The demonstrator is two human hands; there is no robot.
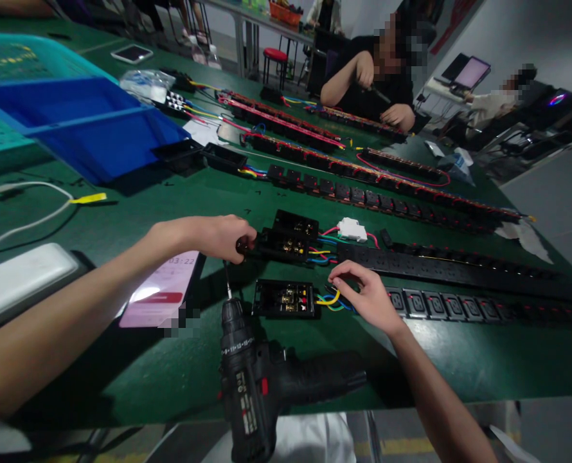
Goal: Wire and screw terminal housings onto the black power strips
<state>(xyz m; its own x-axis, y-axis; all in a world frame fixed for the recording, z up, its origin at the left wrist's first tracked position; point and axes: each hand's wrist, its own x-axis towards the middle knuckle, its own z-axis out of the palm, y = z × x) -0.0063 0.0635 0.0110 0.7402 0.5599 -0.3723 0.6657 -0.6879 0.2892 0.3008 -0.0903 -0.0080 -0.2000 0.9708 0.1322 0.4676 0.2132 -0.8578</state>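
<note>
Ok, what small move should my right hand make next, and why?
Probably press the yellow wire toward the brass terminals of the black socket box, because your right hand sits at those loose coloured wires, right beside the open box.

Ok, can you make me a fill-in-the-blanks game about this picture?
1. The right hand is next to a loop of ____ wire.
2. The cordless drill is mostly ____.
3. The left hand is just above the drill's ____.
4. The workbench top is ____.

Missing words: yellow; black; bit; green.
</note>
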